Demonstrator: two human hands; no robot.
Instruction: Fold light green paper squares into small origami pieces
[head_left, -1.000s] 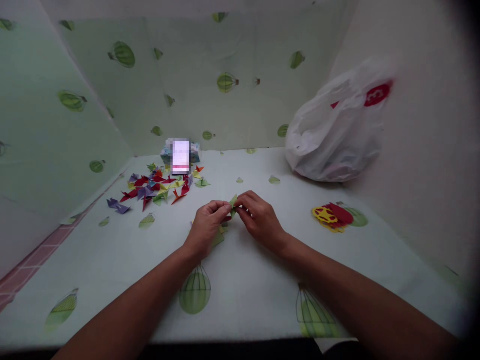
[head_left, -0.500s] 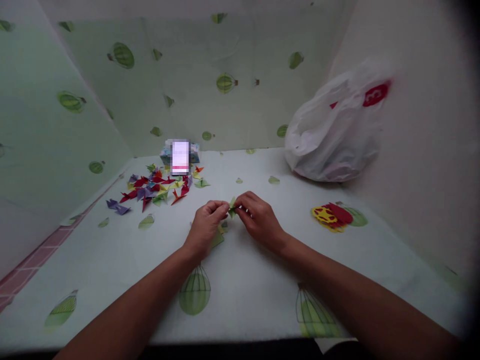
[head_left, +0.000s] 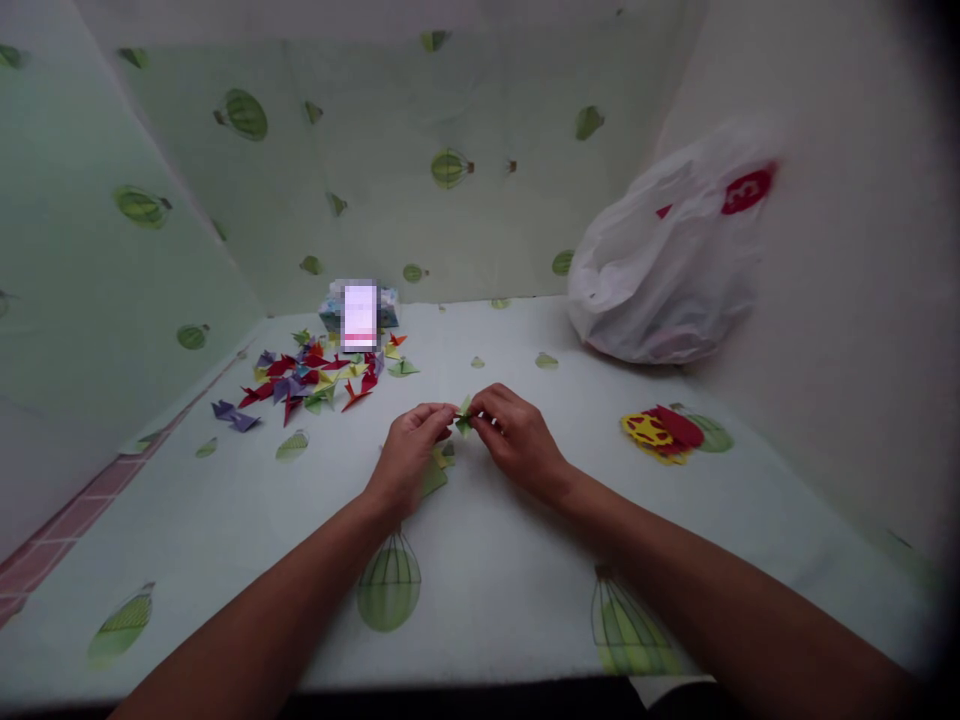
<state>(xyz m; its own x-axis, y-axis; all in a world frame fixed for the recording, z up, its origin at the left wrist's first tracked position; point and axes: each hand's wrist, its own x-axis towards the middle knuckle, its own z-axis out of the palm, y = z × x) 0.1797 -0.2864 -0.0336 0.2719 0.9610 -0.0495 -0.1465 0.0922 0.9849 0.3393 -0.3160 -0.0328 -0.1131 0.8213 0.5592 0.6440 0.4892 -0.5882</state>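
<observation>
A small green folded-paper crane (head_left: 463,416) is held up between my two hands over the table. My left hand (head_left: 412,445) pinches its left tip between thumb and forefinger. On its other side, my right hand (head_left: 514,430) grips the paper with thumb and fingers closed. Under and beside my left hand lie pieces of green and yellowish paper (head_left: 435,478), partly covered by the hand. A pile of folded paper cranes (head_left: 307,378) in red, purple, yellow, green and orange is spread at the back left.
Behind the pile, a phone with a lit screen (head_left: 361,315) leans on a tissue box (head_left: 330,308). A white plastic bag (head_left: 664,270) stands at the back right. Red and yellow paper cut-outs (head_left: 664,433) lie on the right of the balloon-patterned tablecloth (head_left: 517,600).
My left hand's fingers have shifted very slightly left on the green paper. Both hands otherwise keep their places, and the view has barely moved.
</observation>
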